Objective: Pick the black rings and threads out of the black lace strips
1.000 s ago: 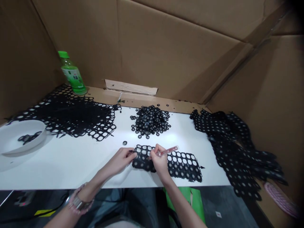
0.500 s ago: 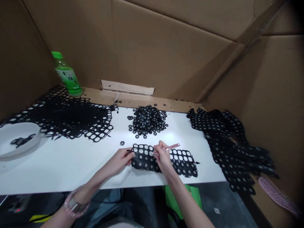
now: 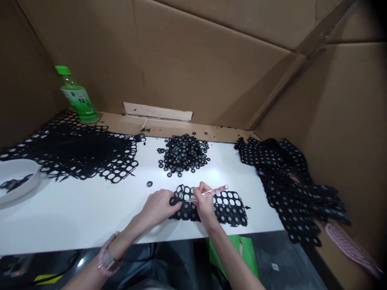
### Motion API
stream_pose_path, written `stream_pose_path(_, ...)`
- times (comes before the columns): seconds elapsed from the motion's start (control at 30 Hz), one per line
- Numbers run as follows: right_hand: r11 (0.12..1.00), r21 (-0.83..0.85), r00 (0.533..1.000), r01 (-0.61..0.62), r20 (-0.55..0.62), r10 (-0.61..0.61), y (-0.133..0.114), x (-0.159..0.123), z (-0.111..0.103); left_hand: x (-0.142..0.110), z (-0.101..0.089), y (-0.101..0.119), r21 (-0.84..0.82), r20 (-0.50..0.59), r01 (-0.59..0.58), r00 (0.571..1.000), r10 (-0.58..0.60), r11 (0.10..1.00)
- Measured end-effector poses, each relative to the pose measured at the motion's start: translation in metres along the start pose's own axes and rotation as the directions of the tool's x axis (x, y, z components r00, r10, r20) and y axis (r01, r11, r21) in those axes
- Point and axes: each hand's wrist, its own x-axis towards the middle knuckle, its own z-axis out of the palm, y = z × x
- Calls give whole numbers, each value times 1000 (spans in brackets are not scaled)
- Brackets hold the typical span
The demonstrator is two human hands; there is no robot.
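Observation:
A black perforated rubber sheet point(image 3: 230, 210) lies near the front edge of the white table. Its upper rows are open holes; its lower rows still hold ring-shaped pieces. My left hand point(image 3: 160, 207) pinches the sheet's left end, which is bent up under the fingers. My right hand point(image 3: 204, 203) grips a clear pink pen-like tool point(image 3: 216, 191), its tip pointing left onto the sheet beside my left fingers. Behind them lies a pile of small black rings point(image 3: 184, 153). One loose ring point(image 3: 149, 184) sits apart, left of the sheet.
Emptied black mesh sheets point(image 3: 87, 149) are heaped at left, behind a white bowl point(image 3: 33, 177) with dark pieces. A green bottle point(image 3: 80, 100) stands at the back. More perforated sheets point(image 3: 281, 181) hang over the right edge. Cardboard walls point(image 3: 211, 60) enclose the table.
My left hand has moved further onto the sheet, and its left end is now lifted and bent. The tool's tip has shifted slightly left and down. The view has turned slightly right.

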Motion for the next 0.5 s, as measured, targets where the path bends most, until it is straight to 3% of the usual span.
stream_pose_path(0.17,961,-266,997,75,18,-73,0,-4,2,-5,2,-6,-102,-35,-61,998,58,993)
stream_pose_path(0.3,941,-324,995,96,28,-92,-1,-4,3,-6,1,-11,-245,20,-115,992,123,963)
stream_pose_path(0.5,922,-368,992,124,60,-109,0,-5,4,-6,8,-12,-228,-17,-28,1000,25,973)
